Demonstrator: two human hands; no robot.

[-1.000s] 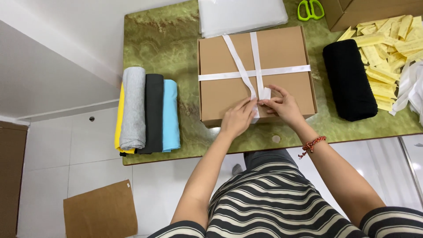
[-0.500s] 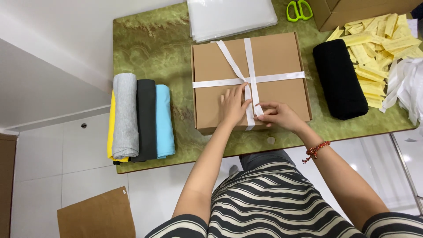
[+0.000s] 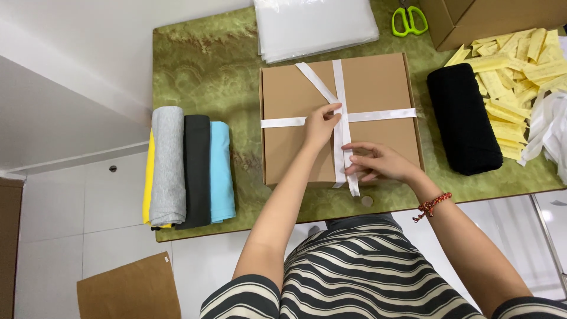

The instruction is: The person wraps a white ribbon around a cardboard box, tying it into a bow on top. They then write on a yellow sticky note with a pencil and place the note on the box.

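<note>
A flat brown cardboard box [image 3: 307, 147] lies mid-table on the green marbled tabletop [image 3: 201, 71], its front edge near the table's rim. White satin ribbon [image 3: 339, 127] crosses its lid. The left hand [image 3: 322, 124] pinches the ribbon at the crossing; the right hand [image 3: 378, 162] presses the tail flat with spread fingers — hands close together. Rolled cloths [image 3: 186, 168] and a black knitted roll [image 3: 463, 118] flank the box, leaving narrow strips of bare table between.

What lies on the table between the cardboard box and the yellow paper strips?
In the head view, a black knitted roll lies between the cardboard box and the yellow paper strips.
</note>
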